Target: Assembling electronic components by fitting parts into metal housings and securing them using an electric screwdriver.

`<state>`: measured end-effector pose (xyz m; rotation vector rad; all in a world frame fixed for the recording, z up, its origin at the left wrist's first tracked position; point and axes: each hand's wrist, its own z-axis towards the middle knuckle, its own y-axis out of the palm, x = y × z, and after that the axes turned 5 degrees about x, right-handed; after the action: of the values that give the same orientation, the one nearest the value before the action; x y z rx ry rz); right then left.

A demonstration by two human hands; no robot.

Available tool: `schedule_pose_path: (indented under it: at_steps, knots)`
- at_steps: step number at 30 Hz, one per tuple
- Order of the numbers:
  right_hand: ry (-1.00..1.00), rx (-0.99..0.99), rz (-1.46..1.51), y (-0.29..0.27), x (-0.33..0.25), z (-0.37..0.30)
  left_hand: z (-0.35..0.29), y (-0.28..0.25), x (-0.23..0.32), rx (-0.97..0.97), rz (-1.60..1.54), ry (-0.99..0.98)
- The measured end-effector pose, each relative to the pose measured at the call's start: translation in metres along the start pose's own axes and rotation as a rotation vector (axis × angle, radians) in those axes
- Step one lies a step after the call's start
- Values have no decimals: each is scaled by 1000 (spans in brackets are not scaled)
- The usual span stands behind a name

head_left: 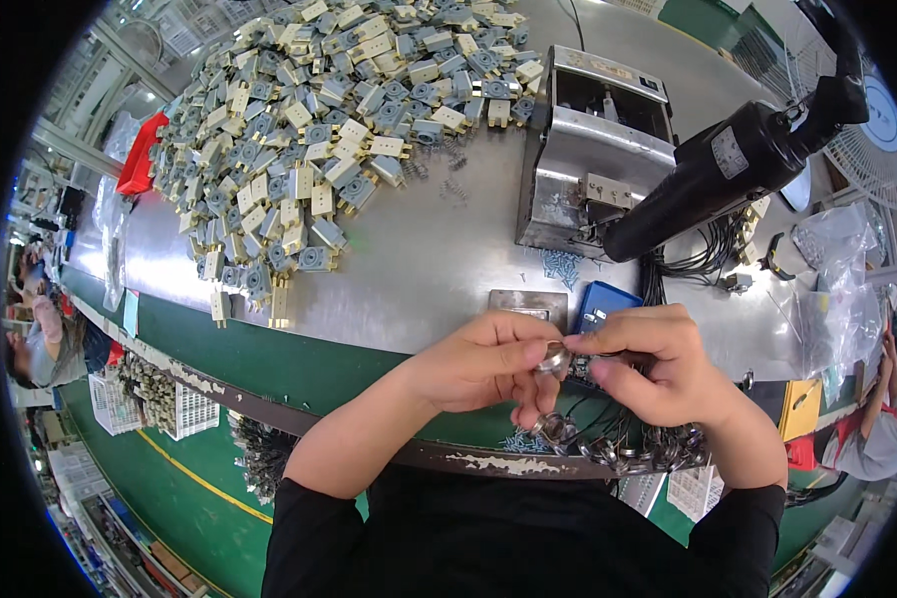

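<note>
My left hand is closed on a small round shiny metal part, pinched between thumb and fingers above the table's near edge. From the other side my right hand comes in with thumb and index finger drawn together. Its index fingertip meets the part's upper edge; whatever lies between those fingers is hidden. Below both hands, several similar round metal parts with black cables lie along the near edge. Behind the hands are a blue tray and a flat metal block, both partly covered.
A large heap of grey and cream plug-like housings covers the far left. A metal fixture and a black cylinder on an arm stand beyond my hands. Small bluish screws lie before the fixture. Plastic bags are at right.
</note>
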<state>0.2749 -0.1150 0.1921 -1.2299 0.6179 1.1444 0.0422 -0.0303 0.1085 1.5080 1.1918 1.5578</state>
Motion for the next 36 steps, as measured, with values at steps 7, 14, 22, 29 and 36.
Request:
schedule_pose_path:
  at_steps: [7, 14, 22, 29, 36]
  knots:
    - [87, -48, -29, 4, -10, 7, 2, 24, -8, 357, 563, 376]
    - [15, 37, 19, 10, 9, -5, 9, 26, -21, 398, 883, 709]
    - [37, 26, -35, -7, -9, 0, 7, 25, -20, 295, 497, 530]
    - [152, 103, -81, 8, -1, -12, 20, 32, -31, 529, 787, 744]
    - [69, 14, -6, 13, -11, 3, -9, 33, -18, 424, 638, 659]
